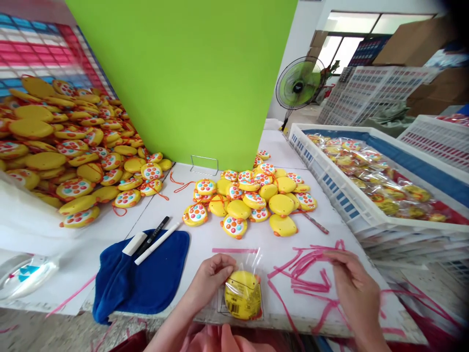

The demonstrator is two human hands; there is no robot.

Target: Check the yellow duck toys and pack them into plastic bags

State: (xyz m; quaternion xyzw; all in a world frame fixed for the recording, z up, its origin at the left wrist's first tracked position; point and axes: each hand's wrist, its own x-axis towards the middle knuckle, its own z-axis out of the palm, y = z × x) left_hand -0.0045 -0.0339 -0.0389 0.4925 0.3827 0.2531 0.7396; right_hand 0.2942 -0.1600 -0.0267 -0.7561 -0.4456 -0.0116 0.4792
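Observation:
At the table's front edge lies a clear plastic bag (255, 261) with a yellow duck-faced toy (242, 295) inside, a printed barcode showing over it. My left hand (211, 278) pinches the bag's upper left side between thumb and fingers. To the right, my right hand (356, 293) is closed at the fingertips on a thin pink strip (311, 258), above a loose tangle of similar strips. Another pink strip (234, 251) lies flat just behind the bag. Beyond it sits a pile of yellow toys (252, 198) with coloured dots and red cords.
A blue cloth (161, 278) carries a black marker (153, 232) and a white pen (157, 243). A large heap of toys (73, 151) fills the left. A green board (183, 83) stands behind. At right, a white crate (330, 195) holds bagged toys; a fan (298, 88) stands farther back.

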